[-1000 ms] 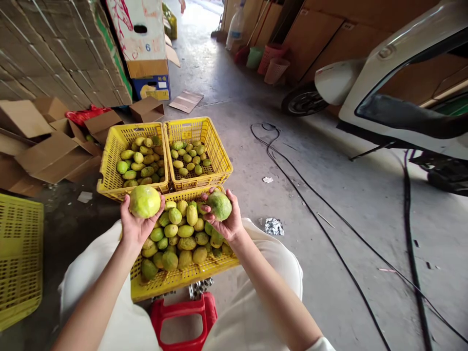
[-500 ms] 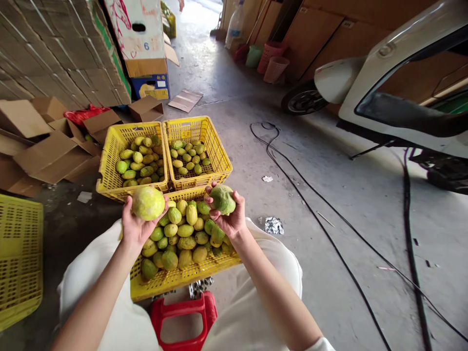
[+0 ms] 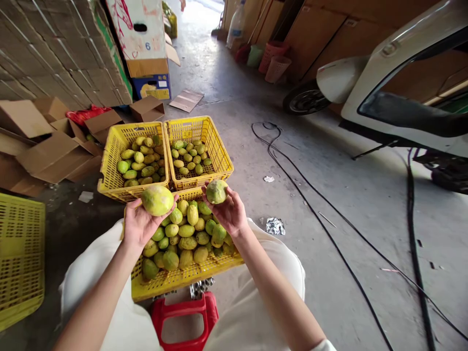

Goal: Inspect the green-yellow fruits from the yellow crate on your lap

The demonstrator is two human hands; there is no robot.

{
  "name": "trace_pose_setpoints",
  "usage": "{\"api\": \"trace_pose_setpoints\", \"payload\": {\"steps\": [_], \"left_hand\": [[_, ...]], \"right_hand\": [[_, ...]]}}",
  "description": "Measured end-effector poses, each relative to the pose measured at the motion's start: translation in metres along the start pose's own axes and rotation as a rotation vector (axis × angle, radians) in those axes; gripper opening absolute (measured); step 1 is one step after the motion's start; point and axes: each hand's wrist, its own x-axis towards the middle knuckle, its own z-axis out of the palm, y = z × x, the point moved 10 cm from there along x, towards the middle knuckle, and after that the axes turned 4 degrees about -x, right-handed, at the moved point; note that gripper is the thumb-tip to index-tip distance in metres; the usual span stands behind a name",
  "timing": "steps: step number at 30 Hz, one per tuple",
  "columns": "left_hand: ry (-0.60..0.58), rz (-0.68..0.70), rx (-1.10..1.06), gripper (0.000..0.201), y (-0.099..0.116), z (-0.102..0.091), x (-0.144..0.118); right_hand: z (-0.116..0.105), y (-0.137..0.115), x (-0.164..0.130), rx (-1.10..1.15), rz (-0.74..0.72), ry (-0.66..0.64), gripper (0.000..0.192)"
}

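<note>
1. The left hand point(image 3: 141, 224) lies palm up, its fingers curled under a large, yellow-green oval fruit point(image 3: 157, 200) that rests in the cupped palm. The fruit's long axis runs roughly left to right, across the fingers.
2. The right hand point(image 3: 227, 213) is also palm up, and its fingertips close around a smaller, rounder, duller green fruit with brownish marks point(image 3: 216, 191). This fruit sits high on the fingertips, not deep in the palm.
3. Both fruits are held above the far edge of the near yellow plastic slotted crate point(image 3: 171, 280), which is heaped with similar yellow and green fruits and stands between the person's knees.
4. Straight ahead of the left hand, just beyond the near crate, stands the far left yellow crate point(image 3: 109, 170), holding larger fruits. It touches the far right yellow crate point(image 3: 219, 156), which lies ahead of the right hand and holds fewer, smaller fruits.
5. So each hand is the nearer one to the crate on its own side, and each fruit lies forward of its fingers toward that crate.
6. A red plastic stool point(image 3: 185, 317) shows below the near crate, and black cables point(image 3: 329, 219) trail over the grey concrete floor point(image 3: 347, 195) to the right.
</note>
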Motion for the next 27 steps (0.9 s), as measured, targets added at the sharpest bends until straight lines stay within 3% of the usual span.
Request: {"api": "trace_pose_setpoints", "payload": {"steps": [3, 9, 15, 23, 27], "left_hand": [[-0.010, 0.009, 0.052, 0.054, -0.003, 0.001, -0.001], [0.088, 0.074, 0.027, 0.047, -0.007, -0.015, 0.005], [0.057, 0.003, -0.020, 0.039, -0.013, -0.009, 0.004], [0.036, -0.055, 0.019, 0.043, -0.017, -0.002, 0.001], [0.170, -0.042, 0.042, 0.038, -0.023, -0.019, 0.004]], "right_hand": [[0.002, 0.007, -0.002, -0.024, 0.026, -0.037, 0.032], [0.008, 0.029, -0.002, -0.186, 0.134, -0.121, 0.036], [0.005, 0.033, -0.001, -0.169, 0.193, -0.098, 0.030], [0.004, 0.017, -0.004, -0.134, 0.076, -0.108, 0.041], [0.004, 0.029, -0.008, -0.185, 0.124, -0.103, 0.051]]}}
